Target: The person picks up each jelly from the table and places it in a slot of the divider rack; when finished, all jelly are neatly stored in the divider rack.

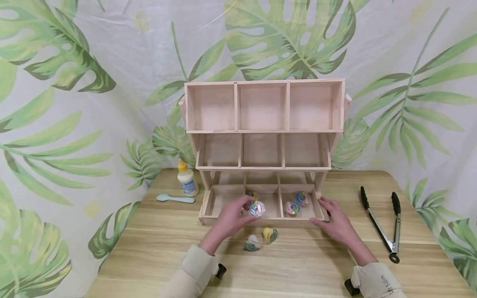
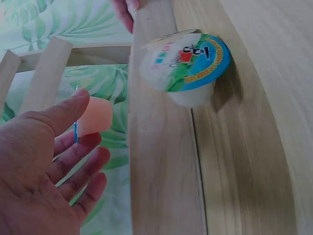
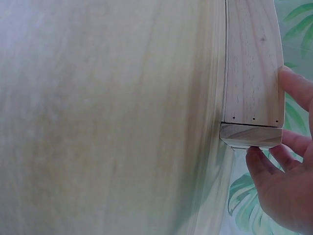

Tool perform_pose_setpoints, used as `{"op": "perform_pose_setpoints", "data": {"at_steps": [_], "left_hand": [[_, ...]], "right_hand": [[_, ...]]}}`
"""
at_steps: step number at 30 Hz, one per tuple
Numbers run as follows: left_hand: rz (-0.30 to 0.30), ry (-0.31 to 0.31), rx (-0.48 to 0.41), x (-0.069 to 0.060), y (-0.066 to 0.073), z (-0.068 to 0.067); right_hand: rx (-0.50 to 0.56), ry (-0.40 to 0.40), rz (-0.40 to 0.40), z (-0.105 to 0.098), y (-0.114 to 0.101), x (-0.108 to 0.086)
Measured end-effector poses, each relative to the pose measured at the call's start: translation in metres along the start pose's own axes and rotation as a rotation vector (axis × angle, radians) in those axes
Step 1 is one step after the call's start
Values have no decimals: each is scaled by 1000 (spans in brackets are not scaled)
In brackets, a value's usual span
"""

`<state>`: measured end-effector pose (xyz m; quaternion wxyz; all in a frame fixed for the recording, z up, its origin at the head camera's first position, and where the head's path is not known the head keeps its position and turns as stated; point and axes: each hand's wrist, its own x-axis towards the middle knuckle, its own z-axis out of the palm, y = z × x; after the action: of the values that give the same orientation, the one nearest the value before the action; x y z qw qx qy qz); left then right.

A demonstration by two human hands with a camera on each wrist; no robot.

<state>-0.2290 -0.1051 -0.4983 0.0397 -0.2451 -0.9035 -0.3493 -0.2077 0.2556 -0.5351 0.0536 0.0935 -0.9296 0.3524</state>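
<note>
In the head view my left hand (image 1: 232,217) pinches a small jelly cup (image 1: 257,208) above the front edge of the bottom tray's middle compartment. The left wrist view shows the pinkish cup (image 2: 98,116) between thumb and index finger of the hand (image 2: 46,161), other fingers spread. Another cup (image 1: 252,194) lies in the middle compartment, partly hidden. Two cups (image 1: 292,207) sit in the right compartment. My right hand (image 1: 335,220) grips the tray's right front corner, also seen in the right wrist view (image 3: 283,181). A white cup (image 1: 252,243) and a yellow cup (image 1: 269,235) lie before the shelf.
The wooden shelf (image 1: 262,132) has three tiers of three compartments; its upper two tiers hold nothing visible. A glue bottle (image 1: 188,181) and a pale blue spoon (image 1: 175,198) are left of it. Black-handled tongs (image 1: 385,236) lie at the right on the wooden table (image 1: 290,269).
</note>
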Motion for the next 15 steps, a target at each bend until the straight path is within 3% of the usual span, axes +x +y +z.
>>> {"op": "perform_pose_setpoints", "data": {"at_steps": [7, 15], "left_hand": [[32, -10, -9, 19, -7, 21], [39, -18, 26, 31, -13, 32]], "right_hand": [[5, 16, -9, 1, 0, 1], [3, 24, -8, 1, 1, 0]]}}
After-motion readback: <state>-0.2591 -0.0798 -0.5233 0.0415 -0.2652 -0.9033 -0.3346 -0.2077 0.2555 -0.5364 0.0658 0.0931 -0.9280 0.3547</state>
